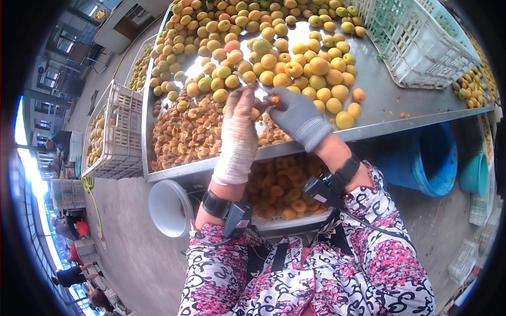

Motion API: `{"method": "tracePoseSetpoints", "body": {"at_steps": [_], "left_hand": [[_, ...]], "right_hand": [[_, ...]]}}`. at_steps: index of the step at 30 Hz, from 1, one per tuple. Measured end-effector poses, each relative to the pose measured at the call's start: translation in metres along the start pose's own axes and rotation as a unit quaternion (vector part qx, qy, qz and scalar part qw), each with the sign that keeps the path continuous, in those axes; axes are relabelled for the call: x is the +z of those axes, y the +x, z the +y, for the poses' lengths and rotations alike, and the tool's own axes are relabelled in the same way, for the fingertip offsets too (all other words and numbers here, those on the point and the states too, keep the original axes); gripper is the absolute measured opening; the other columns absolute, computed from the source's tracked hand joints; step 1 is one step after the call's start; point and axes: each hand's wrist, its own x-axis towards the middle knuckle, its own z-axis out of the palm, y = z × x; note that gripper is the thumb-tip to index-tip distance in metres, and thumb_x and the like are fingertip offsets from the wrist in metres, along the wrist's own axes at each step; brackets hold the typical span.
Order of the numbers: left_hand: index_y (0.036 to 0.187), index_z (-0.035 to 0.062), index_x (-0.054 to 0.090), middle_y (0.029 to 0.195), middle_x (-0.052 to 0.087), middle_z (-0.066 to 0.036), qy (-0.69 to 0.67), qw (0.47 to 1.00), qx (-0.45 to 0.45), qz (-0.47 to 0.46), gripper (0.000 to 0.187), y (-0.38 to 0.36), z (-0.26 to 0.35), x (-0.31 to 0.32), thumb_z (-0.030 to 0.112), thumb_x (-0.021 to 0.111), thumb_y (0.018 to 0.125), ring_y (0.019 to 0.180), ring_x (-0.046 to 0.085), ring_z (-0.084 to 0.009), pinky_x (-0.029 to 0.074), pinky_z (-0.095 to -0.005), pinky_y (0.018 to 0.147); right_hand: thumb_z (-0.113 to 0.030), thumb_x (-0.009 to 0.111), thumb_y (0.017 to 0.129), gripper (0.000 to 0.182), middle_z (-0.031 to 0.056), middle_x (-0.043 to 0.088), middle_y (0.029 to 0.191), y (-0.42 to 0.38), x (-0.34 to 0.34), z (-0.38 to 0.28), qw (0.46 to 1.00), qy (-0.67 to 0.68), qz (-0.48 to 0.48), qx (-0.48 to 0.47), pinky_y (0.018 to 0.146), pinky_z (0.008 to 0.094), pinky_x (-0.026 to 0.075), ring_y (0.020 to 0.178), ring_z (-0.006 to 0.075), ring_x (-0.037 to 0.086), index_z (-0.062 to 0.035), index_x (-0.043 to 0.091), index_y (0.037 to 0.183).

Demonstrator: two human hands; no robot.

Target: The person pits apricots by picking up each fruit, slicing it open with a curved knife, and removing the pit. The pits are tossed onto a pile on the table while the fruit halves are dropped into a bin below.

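Note:
My left hand (242, 113), in a stained white glove, is over the metal table (369, 105) with its fingers bent close to a yellow fruit (255, 114). Just right of it, my right hand (295, 110) in a grey glove is closed around a small red-and-orange object (275, 101); what it is cannot be made out. Whole yellow and green fruits (319, 66) are heaped beyond both hands. Brown pits or pieces (184, 131) lie in a pile to the left. Below the table edge, a crate holds halved orange fruits (284, 184).
A white bucket (169, 208) stands below the table's left part, blue tubs (437, 158) below its right. Crates of fruit (118, 129) are at left; a pale crate (421, 50) sits on the table at right. Several people (74, 275) are at far left.

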Motion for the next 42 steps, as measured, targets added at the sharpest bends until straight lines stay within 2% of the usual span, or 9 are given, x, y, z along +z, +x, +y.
{"method": "tracePoseSetpoints", "body": {"at_steps": [3,7,9,13,21,25,27,29,42], "left_hand": [[0.114,0.0062,0.057,0.091,0.057,-0.003,0.007,1.0,0.015,0.024,0.032,0.009,0.002,-0.017,0.028,0.057,0.09,0.087,0.053,-0.0128,0.04,-0.0251,0.081],[0.112,0.0055,0.06,0.093,0.057,-0.003,0.362,0.901,0.108,-0.212,0.031,-0.018,0.031,-0.021,0.028,0.054,0.092,0.092,0.055,-0.0138,0.042,-0.0283,0.086],[0.117,0.0046,0.058,0.101,0.059,-0.004,0.172,0.92,-0.107,-0.335,0.034,-0.027,0.036,-0.018,0.027,0.053,0.091,0.091,0.059,-0.0188,0.044,-0.031,0.087],[0.108,0.0035,0.064,0.095,0.065,-0.016,0.379,0.907,0.087,-0.158,0.034,-0.001,-0.001,-0.013,0.03,0.053,0.09,0.088,0.062,-0.026,0.047,-0.0349,0.08],[0.112,0.0103,0.062,0.096,0.065,-0.015,0.82,0.551,0.094,-0.127,0.045,0.023,-0.042,0.009,0.045,0.053,0.085,0.094,0.061,-0.0314,0.045,-0.0422,0.082],[0.104,0.0048,0.062,0.101,0.062,-0.013,0.694,0.674,0.217,-0.129,0.04,0.013,-0.034,0.004,0.033,0.07,0.076,0.091,0.06,-0.0295,0.045,-0.0407,0.082],[0.106,0.0027,0.06,0.102,0.062,-0.012,0.49,0.847,0.161,-0.127,0.037,0.013,-0.028,-0.002,0.017,0.072,0.074,0.094,0.06,-0.0259,0.047,-0.0369,0.083],[0.12,0.0034,0.05,0.106,0.059,-0.008,0.136,0.972,-0.057,-0.182,0.045,0.011,-0.012,-0.005,0.011,0.067,0.079,0.094,0.058,-0.016,0.048,-0.0304,0.082],[0.13,0.0015,0.046,0.12,0.055,-0.01,-0.018,0.98,-0.06,-0.191,0.051,-0.009,0.03,-0.018,0.026,0.06,0.088,0.104,0.055,-0.0174,0.045,-0.0311,0.091]], "right_hand": [[-0.03,0.061,0.084,0.031,0.0133,0.066,0.085,0.001,-0.011,0.0,0.997,-0.05,0.047,0.036,0.072,0.0349,0.05,0.08,0.0284,0.065,-0.0058,0.059,0.104],[-0.03,0.064,0.083,0.035,0.01,0.065,0.081,0.005,-0.027,0.009,0.985,0.124,0.119,0.028,0.067,0.0288,0.049,0.072,0.0169,0.064,-0.0003,0.06,0.101],[-0.029,0.065,0.083,0.035,0.0081,0.065,0.08,0.004,-0.035,0.005,0.979,0.14,0.139,0.043,0.065,0.0263,0.048,0.07,0.0122,0.062,0.0011,0.06,0.101],[-0.024,0.064,0.087,0.027,0.0016,0.061,0.08,-0.002,-0.038,0.003,0.95,0.253,0.173,0.061,0.061,0.0219,0.045,0.071,0.0054,0.054,0.0007,0.061,0.099],[-0.02,0.063,0.088,0.023,0.0009,0.061,0.081,-0.016,-0.045,-0.022,0.914,0.372,0.112,0.112,0.06,0.019,0.044,0.07,0.0042,0.054,0.0001,0.061,0.098],[-0.017,0.061,0.088,0.019,0.0016,0.061,0.08,-0.015,-0.049,-0.014,0.915,0.371,0.121,0.097,0.055,0.0192,0.045,0.064,0.0048,0.055,-0.0012,0.061,0.099],[-0.023,0.061,0.09,0.023,0.0001,0.06,0.075,-0.013,-0.049,-0.007,0.924,0.352,0.139,0.052,0.051,0.0199,0.044,0.059,0.0046,0.053,-0.0025,0.06,0.1],[-0.028,0.059,0.091,0.027,-0.0008,0.058,0.073,-0.02,-0.051,-0.012,0.913,0.389,0.102,0.066,0.052,0.0196,0.041,0.06,0.0035,0.05,-0.0022,0.06,0.101],[-0.034,0.049,0.097,0.036,0.0114,0.059,0.074,-0.034,-0.011,-0.013,0.981,0.172,0.01,-0.088,0.063,0.0319,0.046,0.067,0.02,0.057,-0.0008,0.058,0.107]]}}
